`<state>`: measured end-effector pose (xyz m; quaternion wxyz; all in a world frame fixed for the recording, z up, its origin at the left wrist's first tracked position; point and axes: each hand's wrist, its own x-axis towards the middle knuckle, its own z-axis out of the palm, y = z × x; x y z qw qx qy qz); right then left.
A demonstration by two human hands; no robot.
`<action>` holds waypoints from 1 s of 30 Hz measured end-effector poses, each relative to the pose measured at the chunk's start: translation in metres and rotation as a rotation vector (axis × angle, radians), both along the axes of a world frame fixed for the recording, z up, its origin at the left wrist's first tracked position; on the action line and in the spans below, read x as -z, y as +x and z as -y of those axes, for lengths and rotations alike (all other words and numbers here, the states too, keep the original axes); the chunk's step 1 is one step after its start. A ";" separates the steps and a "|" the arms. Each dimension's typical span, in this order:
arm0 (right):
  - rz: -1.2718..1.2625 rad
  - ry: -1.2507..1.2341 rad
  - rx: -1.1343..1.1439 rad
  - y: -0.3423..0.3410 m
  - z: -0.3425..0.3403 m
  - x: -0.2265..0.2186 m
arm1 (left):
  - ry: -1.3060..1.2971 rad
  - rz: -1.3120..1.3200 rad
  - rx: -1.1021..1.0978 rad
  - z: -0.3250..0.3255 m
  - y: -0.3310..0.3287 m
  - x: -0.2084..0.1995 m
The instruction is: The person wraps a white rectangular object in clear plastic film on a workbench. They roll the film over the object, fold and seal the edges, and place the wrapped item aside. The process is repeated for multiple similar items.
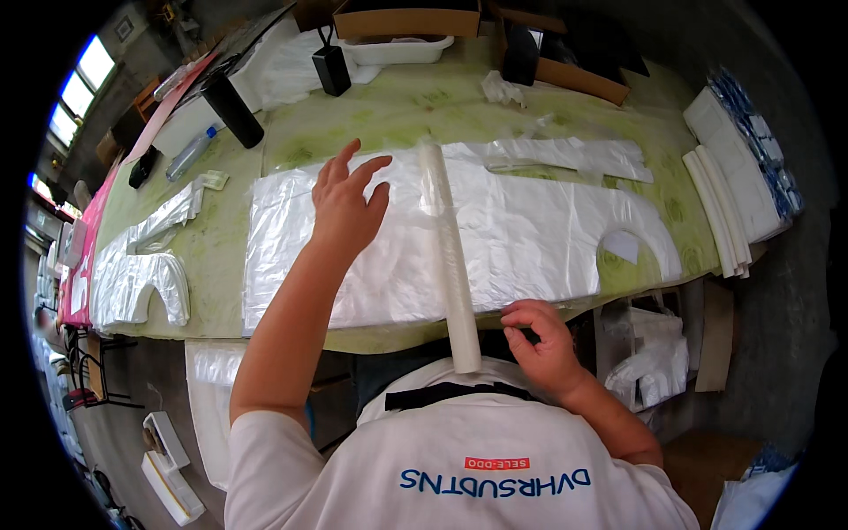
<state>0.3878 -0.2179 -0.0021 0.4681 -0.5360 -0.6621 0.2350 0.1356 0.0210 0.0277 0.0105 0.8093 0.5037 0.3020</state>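
A stack of thin, whitish translucent plastic aprons [548, 238] lies flat on the table, with cut-out armhole and strap shapes at its right end. Across the stack rests a long, narrow roll of clear plastic film [453, 265], its near end reaching past the table edge toward my waist. My left hand [349, 199] hovers over the stack, left of the roll, fingers spread and holding nothing. By the near edge, right of the roll, is my right hand [543, 349], its fingers loosely bent with a gap to the thumb; nothing shows in it.
A folded plastic apron [141, 278] lies at the left, near a plastic bottle [190, 155] and a black cylinder [231, 110]. Farther back stand a black box-shaped device [331, 69], a white tray [402, 51] and cardboard boxes [574, 75]. White rolls [715, 212] line the right edge.
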 end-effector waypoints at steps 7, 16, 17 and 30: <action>0.057 0.002 -0.060 -0.003 0.008 -0.003 | -0.422 -0.046 -0.079 -0.061 0.019 0.039; -0.074 -0.069 0.081 0.010 0.024 0.011 | -0.503 0.202 -0.103 -0.008 -0.067 0.010; -0.059 -0.054 0.062 0.010 0.022 0.010 | -0.522 0.252 -0.120 0.000 -0.077 0.007; 0.051 -0.017 -0.180 -0.038 -0.023 -0.011 | -0.182 0.268 0.428 0.117 0.002 -0.008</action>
